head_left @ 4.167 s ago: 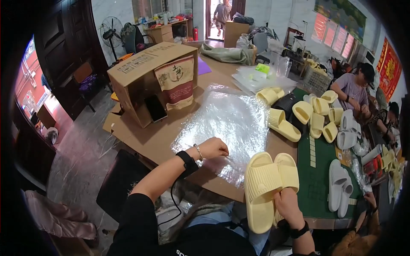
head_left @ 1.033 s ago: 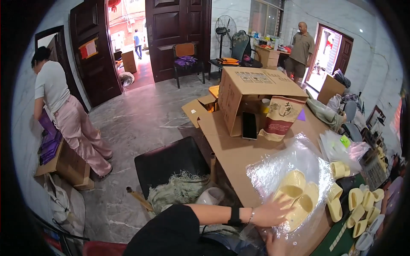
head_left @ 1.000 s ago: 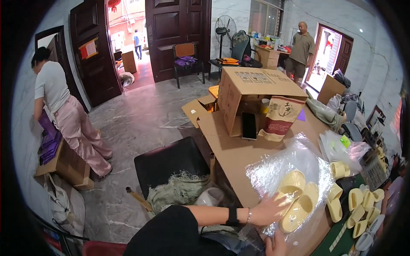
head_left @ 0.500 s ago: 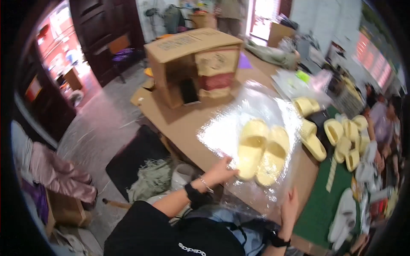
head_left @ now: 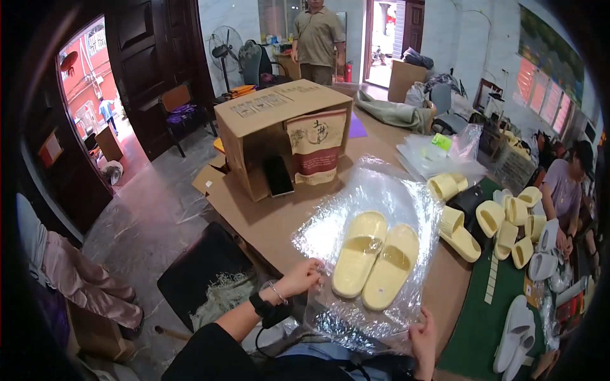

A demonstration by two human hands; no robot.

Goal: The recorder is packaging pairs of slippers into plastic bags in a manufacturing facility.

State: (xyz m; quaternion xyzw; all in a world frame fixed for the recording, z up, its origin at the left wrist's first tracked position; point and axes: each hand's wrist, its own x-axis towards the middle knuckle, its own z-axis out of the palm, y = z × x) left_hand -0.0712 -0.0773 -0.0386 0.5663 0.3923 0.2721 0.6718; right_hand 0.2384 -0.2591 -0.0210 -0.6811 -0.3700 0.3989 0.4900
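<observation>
**Daylight Gleams on a Grey Veined Floor (head_left: 146,235)**

Left of the table (head_left: 257,219), the floor stretches to dark panelled doors (head_left: 178,54), open on a sunlit doorway (head_left: 89,63). A black-seated chair (head_left: 200,267) stands just beside the table's left edge; a brown-backed one (head_left: 176,97) stands farther off. Beyond the table are a standing fan (head_left: 222,51) and a second bright doorway (head_left: 384,47). To its right, a pale wall (head_left: 480,47) bears a picture (head_left: 549,47) above a window (head_left: 543,95) with pinkish panes.

Cardboard box (head_left: 305,95): dark characters and framed symbols are printed across the top.
Pouch (head_left: 318,145): large dark characters are set on the beige part.
Yellow slipper (head_left: 395,260): a small pale label (head_left: 380,290) is borne at the heel, too small to be read.
</observation>
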